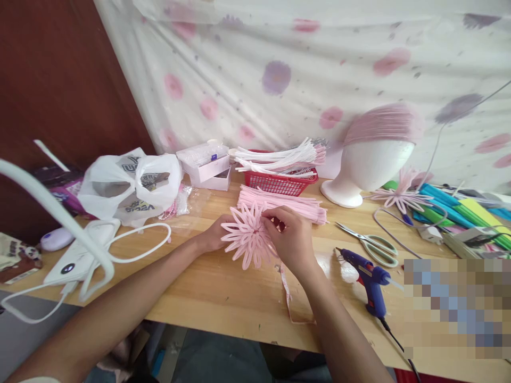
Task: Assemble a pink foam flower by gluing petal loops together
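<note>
A pink pipe-cleaner flower (248, 242) with many looped petals is held above the table, its face toward me. My left hand (215, 234) grips it from behind on the left; the petals cover most of those fingers. On the other side, my right hand (290, 239) has thumb and forefinger pinched at the flower's upper right petals. Just behind the flower lies a bundle of pink pipe cleaners (295, 205). Below my right hand a thin measuring tape (286, 287) rests on the wood.
Right of my hands lie scissors (369, 242) and a blue glue gun (369, 276). Behind stand a red basket (275, 183) of pipe cleaners and a white foam head (371, 162). A plastic bag (131, 186), power bank (82, 255) and white cable (51, 213) occupy the left.
</note>
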Demonstrator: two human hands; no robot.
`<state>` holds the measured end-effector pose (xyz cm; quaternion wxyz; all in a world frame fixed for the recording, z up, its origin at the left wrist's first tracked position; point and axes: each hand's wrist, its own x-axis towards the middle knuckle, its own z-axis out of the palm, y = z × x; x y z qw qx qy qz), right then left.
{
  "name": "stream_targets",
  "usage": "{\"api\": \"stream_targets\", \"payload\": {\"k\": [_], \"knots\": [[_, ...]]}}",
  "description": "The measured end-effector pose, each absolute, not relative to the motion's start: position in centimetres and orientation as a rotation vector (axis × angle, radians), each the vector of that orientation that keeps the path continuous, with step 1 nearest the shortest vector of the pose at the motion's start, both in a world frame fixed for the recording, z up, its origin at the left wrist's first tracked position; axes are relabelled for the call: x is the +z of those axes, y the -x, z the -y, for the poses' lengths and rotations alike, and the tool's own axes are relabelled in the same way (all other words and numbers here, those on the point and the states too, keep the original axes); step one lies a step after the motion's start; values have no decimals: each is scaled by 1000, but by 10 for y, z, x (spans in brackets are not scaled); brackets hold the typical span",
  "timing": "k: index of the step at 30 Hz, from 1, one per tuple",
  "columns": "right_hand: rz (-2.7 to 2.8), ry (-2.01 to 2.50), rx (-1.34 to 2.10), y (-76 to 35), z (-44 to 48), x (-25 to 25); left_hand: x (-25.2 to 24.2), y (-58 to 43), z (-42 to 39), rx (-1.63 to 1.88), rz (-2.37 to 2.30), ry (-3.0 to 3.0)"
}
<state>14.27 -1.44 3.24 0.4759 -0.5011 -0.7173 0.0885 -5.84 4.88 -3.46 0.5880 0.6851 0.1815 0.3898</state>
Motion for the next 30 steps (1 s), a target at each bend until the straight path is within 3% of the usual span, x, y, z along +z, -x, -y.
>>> {"api": "stream_targets", "payload": {"k": [21,30], "knots": [[1470,1150,43,-153,21,41,-22,59,-45,994,-428,-1630],[1676,1063,68,-148,17,33,-16,59,-43,1006,-459,-1699]]}}
